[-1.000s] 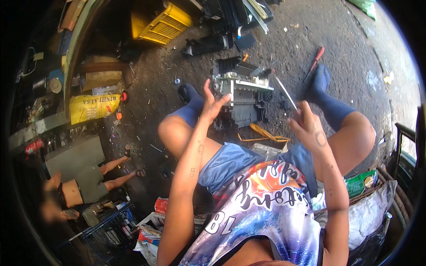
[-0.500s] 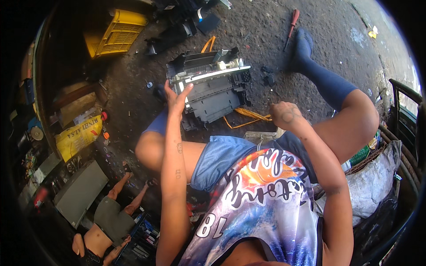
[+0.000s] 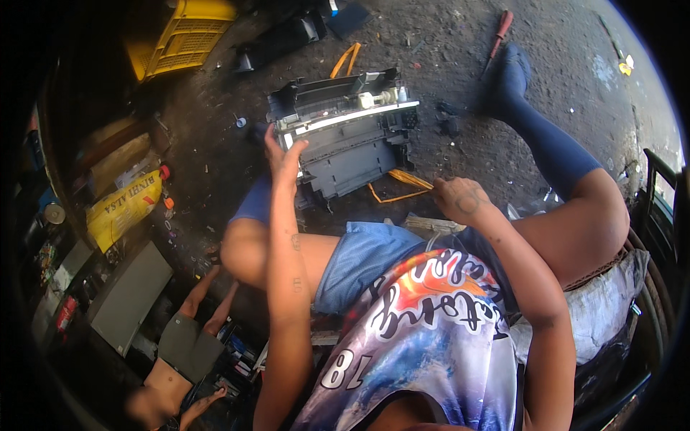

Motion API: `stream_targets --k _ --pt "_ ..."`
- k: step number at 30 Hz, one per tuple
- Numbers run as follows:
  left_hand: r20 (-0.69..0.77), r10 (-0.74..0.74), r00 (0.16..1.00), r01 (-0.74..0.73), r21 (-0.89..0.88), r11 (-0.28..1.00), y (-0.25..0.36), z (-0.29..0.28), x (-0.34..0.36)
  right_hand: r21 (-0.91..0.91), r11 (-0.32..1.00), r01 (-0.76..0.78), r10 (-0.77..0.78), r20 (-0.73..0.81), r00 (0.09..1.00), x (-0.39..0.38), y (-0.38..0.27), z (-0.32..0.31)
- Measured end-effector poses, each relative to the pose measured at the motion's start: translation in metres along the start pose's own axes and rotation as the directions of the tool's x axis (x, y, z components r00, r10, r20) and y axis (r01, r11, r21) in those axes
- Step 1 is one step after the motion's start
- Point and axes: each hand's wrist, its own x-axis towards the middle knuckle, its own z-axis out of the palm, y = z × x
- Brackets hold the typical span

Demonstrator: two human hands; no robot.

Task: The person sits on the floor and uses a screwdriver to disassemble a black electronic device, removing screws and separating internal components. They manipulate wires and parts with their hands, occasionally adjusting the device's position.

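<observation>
A dark grey plastic printer frame (image 3: 359, 169) with a pale metal bar across it stands tilted on the ground between my legs. My left hand (image 3: 285, 161) is closed on its left end, with the thumb over the bar's end and the fingers at the outer side. From under the frame's right part comes a flat orange strap (image 3: 402, 194), looped on the ground side. Its right end runs to my right hand (image 3: 460, 201), which is closed on it, fingers curled. Another loop of orange strap (image 3: 346, 60) sticks out behind the frame. White gears (image 3: 374, 99) show along its top.
A red-handled screwdriver (image 3: 501, 32) lies by my right foot. Black plastic parts (image 3: 280, 43) and a yellow crate (image 3: 188, 39) are at the far left. A yellow sack (image 3: 126, 208) lies left, near another person (image 3: 188, 348). A grey-white sack (image 3: 582, 316) is at my right.
My right hand has shifted slightly left and down, still at the strap's end. The view has tilted a little; my left hand keeps its hold on the frame.
</observation>
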Motion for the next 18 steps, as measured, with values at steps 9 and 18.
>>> stream_targets --k 9,18 --pt "0.010 -0.011 1.000 0.012 -0.082 0.997 -0.006 -0.005 -0.002 0.392 0.914 0.103 -0.030 -0.187 0.982 0.003 -0.009 -0.005" --pt "0.006 0.064 0.998 -0.064 0.045 0.997 0.019 -0.001 -0.024 0.952 0.284 -0.111 0.204 0.054 0.977 0.008 -0.028 -0.026"
